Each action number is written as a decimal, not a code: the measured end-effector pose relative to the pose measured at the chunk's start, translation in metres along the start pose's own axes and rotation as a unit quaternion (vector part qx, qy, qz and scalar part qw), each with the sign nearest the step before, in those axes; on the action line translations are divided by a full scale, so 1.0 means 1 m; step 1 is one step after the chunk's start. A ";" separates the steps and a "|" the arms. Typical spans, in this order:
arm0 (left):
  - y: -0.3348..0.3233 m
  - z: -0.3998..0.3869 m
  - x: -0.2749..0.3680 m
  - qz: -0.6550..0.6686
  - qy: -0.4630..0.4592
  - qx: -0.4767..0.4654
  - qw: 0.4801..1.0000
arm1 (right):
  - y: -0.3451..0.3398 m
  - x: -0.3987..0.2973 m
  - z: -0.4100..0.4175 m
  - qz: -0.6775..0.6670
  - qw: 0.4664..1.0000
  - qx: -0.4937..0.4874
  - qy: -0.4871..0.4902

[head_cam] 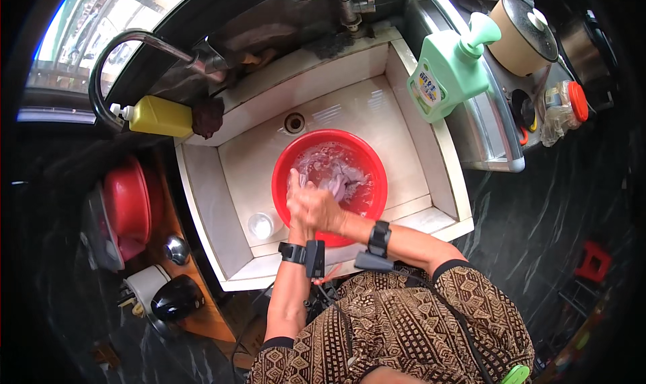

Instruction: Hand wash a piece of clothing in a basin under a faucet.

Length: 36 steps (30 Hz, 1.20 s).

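Note:
A round red plastic basin (379, 182) sits in the tiled sink, holding sudsy water and a wet pale purple cloth (344, 182). My left hand (297, 202) is over the basin's near left side, its thumb or a finger pointing up along a fold of the cloth. Crossing over it, my right hand (320, 210) is closed on gathered cloth, and the two hands touch. The rest of the cloth spreads from them into the water. My right hand hides part of my left palm and the cloth between them.
The tiled sink (252, 167) has a drain (294, 123) behind the basin. A clear cup (262, 226) stands left of the basin. On the right rim is a green pump bottle (449, 76); a yellow bottle (161, 116) lies near the curved faucet (141, 35). Cables hang from both wrist straps.

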<state>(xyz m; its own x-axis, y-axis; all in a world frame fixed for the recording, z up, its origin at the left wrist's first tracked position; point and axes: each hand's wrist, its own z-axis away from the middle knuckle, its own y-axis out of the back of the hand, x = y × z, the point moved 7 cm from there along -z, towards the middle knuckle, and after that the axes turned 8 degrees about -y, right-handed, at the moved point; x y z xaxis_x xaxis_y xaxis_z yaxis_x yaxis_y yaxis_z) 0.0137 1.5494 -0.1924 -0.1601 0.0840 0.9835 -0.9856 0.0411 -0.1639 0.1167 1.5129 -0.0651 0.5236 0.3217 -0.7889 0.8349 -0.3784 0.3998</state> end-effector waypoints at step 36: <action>-0.066 0.012 -0.001 0.257 0.302 0.107 0.912 | 0.010 0.055 -0.019 0.141 0.989 -0.028 0.014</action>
<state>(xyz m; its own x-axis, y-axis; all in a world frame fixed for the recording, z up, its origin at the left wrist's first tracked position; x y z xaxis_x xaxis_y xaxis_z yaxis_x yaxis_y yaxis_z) 0.0782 1.5346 -0.1820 -0.6087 0.5724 0.5494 -0.7870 -0.3478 -0.5096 0.1568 1.5437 -0.0953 0.7414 0.2340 -0.6289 0.6620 -0.4084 0.6285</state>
